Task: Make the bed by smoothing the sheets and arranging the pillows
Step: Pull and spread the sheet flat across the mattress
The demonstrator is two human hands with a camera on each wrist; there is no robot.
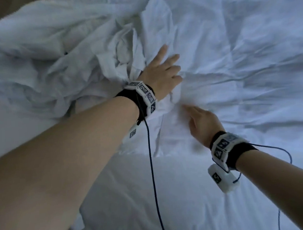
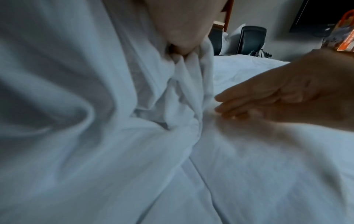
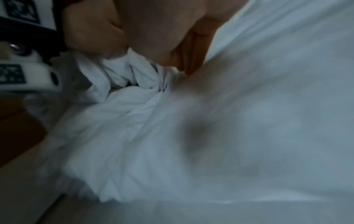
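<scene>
A crumpled white sheet (image 1: 233, 54) covers the bed. Part of it is gathered into a twisted bunch (image 1: 117, 63) at the centre left. My left hand (image 1: 162, 72) lies palm down on the sheet just right of that bunch, fingers spread and straight. In the left wrist view the palm (image 2: 178, 27) presses on the gathered folds (image 2: 184, 91). My right hand (image 1: 200, 120) is nearer to me, blurred, its straight fingers on the sheet and pointing at the left wrist. In the right wrist view its fingertips (image 3: 187, 68) touch the cloth beside the bunch (image 3: 124, 72). No pillow shows.
A thick rumpled white cover (image 1: 23, 43) is heaped at the left. The flatter under-sheet (image 1: 171, 195) lies near me. Blue cables (image 1: 150, 151) hang from both wrist bands. Beyond the bed stand a dark chair (image 2: 250, 39) and an orange bag (image 2: 344, 30).
</scene>
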